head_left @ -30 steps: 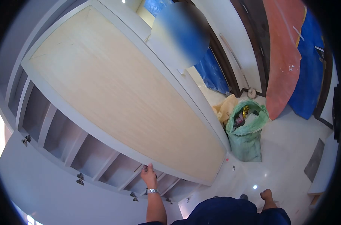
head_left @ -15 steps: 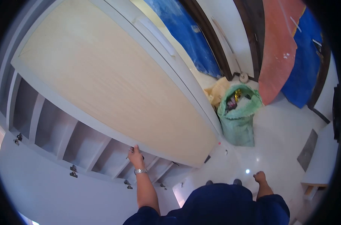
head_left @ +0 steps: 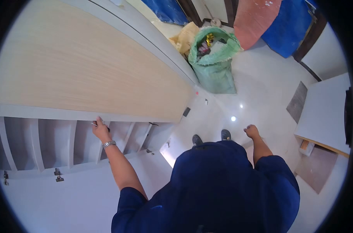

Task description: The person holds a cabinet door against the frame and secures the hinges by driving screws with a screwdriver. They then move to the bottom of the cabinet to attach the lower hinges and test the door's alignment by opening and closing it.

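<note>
My left hand [head_left: 101,131], a metal watch at its wrist, is closed at the pale edge of a wood-faced sliding door panel [head_left: 95,66], with the thumb up against that edge. A small thin thing, light at one end and dark at the other, pokes out on both sides of its fingers; its kind is not clear. Just below the panel edge are the cabinet's shelves [head_left: 72,139], partly covered by the panel. My right hand [head_left: 252,131] hangs over the tiled floor at my side, fingers curled, with nothing showing in it.
A green woven sack [head_left: 215,75] filled with scraps stands beyond the panel's end, beside a beige bag [head_left: 185,37]. Metal hinges [head_left: 58,174] line the cabinet's near edge. A white low cabinet [head_left: 324,112] is at right. Blue sheeting [head_left: 289,33] and a pinkish sheet [head_left: 256,19] hang behind.
My view has tipped down and turned, so the panel, sack and hands appear higher or further left. My left hand stays at the panel edge; my right hand stays curled.
</note>
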`<state>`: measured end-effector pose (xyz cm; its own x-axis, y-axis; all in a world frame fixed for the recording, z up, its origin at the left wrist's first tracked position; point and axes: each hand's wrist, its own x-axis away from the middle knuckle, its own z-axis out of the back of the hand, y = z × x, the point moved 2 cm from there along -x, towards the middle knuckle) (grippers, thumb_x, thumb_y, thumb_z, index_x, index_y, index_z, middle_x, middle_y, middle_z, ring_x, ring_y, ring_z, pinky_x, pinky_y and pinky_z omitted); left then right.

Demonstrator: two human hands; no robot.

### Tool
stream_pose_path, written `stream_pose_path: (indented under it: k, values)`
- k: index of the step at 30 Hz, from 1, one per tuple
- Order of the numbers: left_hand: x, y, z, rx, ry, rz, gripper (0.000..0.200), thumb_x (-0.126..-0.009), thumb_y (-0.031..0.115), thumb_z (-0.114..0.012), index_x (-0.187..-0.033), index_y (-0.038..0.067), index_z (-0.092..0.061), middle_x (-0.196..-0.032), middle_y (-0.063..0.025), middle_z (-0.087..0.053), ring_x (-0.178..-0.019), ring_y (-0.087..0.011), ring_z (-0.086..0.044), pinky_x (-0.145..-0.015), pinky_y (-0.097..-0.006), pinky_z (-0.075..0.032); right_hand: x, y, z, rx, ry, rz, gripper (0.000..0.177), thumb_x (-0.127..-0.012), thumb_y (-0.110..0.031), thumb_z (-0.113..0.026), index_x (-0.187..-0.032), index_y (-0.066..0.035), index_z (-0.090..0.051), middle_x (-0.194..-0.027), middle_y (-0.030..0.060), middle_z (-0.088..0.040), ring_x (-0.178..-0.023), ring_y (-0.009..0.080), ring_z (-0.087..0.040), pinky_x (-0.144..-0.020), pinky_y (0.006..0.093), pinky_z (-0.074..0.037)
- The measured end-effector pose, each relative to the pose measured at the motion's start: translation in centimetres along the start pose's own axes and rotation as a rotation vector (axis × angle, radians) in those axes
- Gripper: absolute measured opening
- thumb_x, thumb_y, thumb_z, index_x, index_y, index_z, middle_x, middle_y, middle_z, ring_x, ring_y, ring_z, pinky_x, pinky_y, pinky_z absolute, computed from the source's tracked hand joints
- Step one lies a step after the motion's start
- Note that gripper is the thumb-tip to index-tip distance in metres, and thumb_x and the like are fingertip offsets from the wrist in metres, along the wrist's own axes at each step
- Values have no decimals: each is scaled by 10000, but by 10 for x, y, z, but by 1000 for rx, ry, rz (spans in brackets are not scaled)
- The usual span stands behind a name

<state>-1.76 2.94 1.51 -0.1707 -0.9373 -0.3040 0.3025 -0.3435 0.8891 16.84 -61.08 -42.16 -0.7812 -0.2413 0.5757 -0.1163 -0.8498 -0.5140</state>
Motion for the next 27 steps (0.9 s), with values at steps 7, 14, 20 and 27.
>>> stream_pose_path:
  k: [7, 14, 20, 27]
  values:
    - [-23, -15, 3, -62, -17, -60, 233, -887, 251, -612, -795, 45, -555, -653, -6, -515, -464, -89, -435, -427, -232, -374, -2, -11, 3, -29, 38, 3, 417, -725, -301, -664, -972, 35, -656, -978, 223, -646, -935, 339, -620, -848, 374, -482]
    - [-26, -13, 0, -71, 14, -23, 247, -887, 240, -612, -762, 41, -535, -678, -2, -525, -490, -76, -424, -434, -230, -368, 7, -12, 7, -59, 17, -64, 424, -742, -299, -671, -999, 37, -649, -1007, 222, -645, -964, 330, -618, -863, 368, -477]
    - [-38, -23, 2, -87, -7, -28, 242, -882, 264, -619, -800, 43, -564, -691, -9, -547, -483, -88, -449, -429, -236, -378, 16, -8, 5, -18, -15, -68, 430, -743, -297, -670, -1010, 39, -648, -1019, 234, -639, -980, 332, -613, -877, 371, -470]
    - [-37, -28, 1, -52, -9, -44, 203, -878, 228, -625, -852, 31, -587, -741, -25, -574, -507, -93, -469, -439, -239, -399, 15, -10, 12, -54, -5, -88, 430, -740, -291, -680, -1006, 44, -646, -997, 238, -644, -957, 331, -622, -854, 366, -480]
